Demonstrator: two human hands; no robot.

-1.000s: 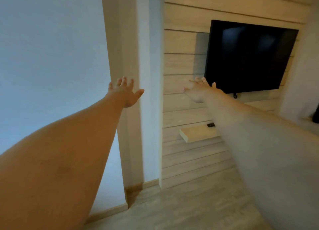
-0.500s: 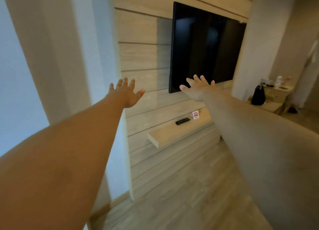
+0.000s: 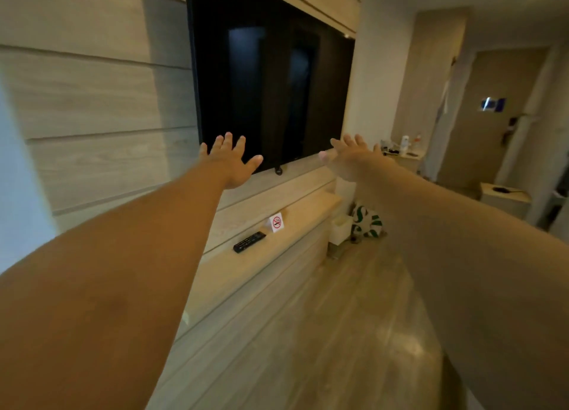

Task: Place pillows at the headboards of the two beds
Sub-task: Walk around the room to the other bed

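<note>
Both my arms stretch straight out in front of me toward a wood-panelled wall. My left hand point(image 3: 229, 163) is open with its fingers spread and holds nothing. My right hand point(image 3: 354, 158) is open too, palm down, also holding nothing. No pillow, bed or headboard is in view.
A black wall-mounted television point(image 3: 271, 80) hangs ahead above a wooden shelf point(image 3: 246, 274) with a remote control point(image 3: 249, 242) and a no-smoking sign point(image 3: 276, 222). A green-and-white bag point(image 3: 368, 223) lies on the floor. At the right stand a side table point(image 3: 505, 198), a counter with bottles point(image 3: 405, 154) and a door point(image 3: 492, 117).
The view has swung to the right along the wall: the white wall has left the frame and the television, shelf, bag and door have come in. Both hands stay open and outstretched.
</note>
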